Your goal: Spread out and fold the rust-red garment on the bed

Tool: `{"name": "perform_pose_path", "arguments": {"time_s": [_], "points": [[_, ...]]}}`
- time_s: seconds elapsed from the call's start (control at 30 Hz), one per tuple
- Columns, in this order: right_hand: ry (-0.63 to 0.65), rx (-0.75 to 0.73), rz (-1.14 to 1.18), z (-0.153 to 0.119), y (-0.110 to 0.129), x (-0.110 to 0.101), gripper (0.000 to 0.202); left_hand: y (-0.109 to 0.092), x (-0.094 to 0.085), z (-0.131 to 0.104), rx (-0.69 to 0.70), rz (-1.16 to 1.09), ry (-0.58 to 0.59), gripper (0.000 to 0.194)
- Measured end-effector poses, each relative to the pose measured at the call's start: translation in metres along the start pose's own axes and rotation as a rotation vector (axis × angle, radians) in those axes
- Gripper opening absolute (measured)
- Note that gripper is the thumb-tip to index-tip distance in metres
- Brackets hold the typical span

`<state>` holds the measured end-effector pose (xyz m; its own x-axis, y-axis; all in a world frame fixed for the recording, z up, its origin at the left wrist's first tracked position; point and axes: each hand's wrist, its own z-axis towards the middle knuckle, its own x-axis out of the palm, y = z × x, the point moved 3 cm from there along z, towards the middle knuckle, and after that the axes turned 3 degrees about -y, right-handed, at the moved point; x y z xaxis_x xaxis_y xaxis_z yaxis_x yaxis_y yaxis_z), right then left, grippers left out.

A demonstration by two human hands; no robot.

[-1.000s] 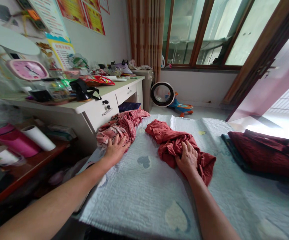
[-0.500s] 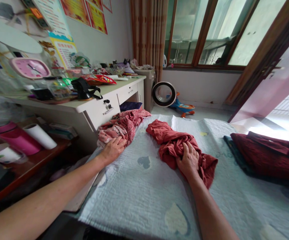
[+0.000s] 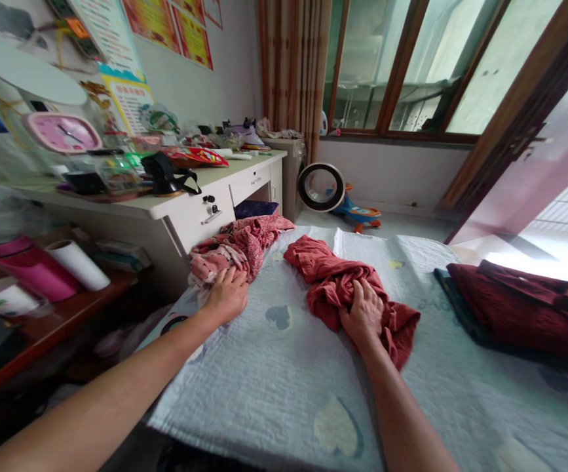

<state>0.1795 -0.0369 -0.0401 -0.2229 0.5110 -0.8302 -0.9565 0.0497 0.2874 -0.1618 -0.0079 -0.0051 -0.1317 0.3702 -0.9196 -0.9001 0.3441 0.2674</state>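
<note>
A crumpled plain red cloth lies on the light blue quilted cover. My right hand rests on its near part, fingers a little apart and lying over the folds. Left of it, a pink and red patterned cloth is bunched at the cover's far left edge. The fingertips of my left hand touch the near end of that cloth, the fingers slightly bent and pressing on it. Whether either hand grips any fabric underneath is hidden.
Folded dark red clothing lies at the right on a dark green piece. A cluttered desk stands at the left, above a low red shelf with a pink bottle. Beyond are a washing machine with its door open and a toy.
My left hand has shifted slightly right and is more bent at the patterned cloth. The view has moved a little; my right hand stays on the red cloth.
</note>
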Motion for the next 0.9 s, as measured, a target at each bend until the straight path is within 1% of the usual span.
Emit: {"name": "perform_pose_path", "arguments": {"time_s": [0.07,0.17,0.23,0.3,0.37,0.43,0.47,0.53,0.6,0.67,0.77,0.9], "points": [[-0.013,0.0,0.003,0.0,0.0,0.001,0.069,-0.002,-0.009,0.012,-0.03,-0.026,-0.047,0.025],[-0.018,-0.003,-0.008,0.0,-0.001,0.002,0.069,0.001,-0.023,0.04,-0.087,-0.053,-0.142,0.029],[-0.011,-0.011,-0.02,0.0,-0.003,0.004,0.069,0.007,-0.026,0.06,-0.141,-0.046,-0.183,0.03],[-0.005,-0.016,-0.029,0.0,-0.004,0.005,0.069,0.012,-0.017,0.075,-0.188,-0.047,-0.158,0.036],[-0.007,-0.016,-0.036,0.0,-0.005,0.006,0.069,0.014,0.002,0.082,-0.188,-0.054,-0.051,0.043],[-0.013,-0.016,-0.039,-0.001,-0.005,0.005,0.068,0.013,0.025,0.081,-0.146,-0.051,0.075,0.041],[-0.017,-0.016,-0.039,-0.001,-0.004,0.004,0.068,0.013,0.035,0.079,-0.131,-0.041,0.107,0.04],[-0.02,-0.019,-0.036,-0.001,-0.003,0.003,0.068,0.012,0.047,0.074,-0.112,-0.016,0.106,0.041],[-0.017,-0.019,-0.031,-0.001,-0.003,0.002,0.068,0.014,0.053,0.072,-0.108,0.005,0.077,0.043],[-0.008,-0.011,-0.028,-0.001,-0.003,0.002,0.069,0.018,0.055,0.072,-0.107,0.024,0.069,0.043],[-0.001,-0.005,-0.024,-0.001,-0.003,0.003,0.069,0.021,0.054,0.075,-0.093,0.068,0.062,0.042],[-0.01,0.001,-0.017,-0.001,-0.002,0.001,0.069,0.021,0.051,0.076,-0.062,0.105,0.052,0.04]]}}
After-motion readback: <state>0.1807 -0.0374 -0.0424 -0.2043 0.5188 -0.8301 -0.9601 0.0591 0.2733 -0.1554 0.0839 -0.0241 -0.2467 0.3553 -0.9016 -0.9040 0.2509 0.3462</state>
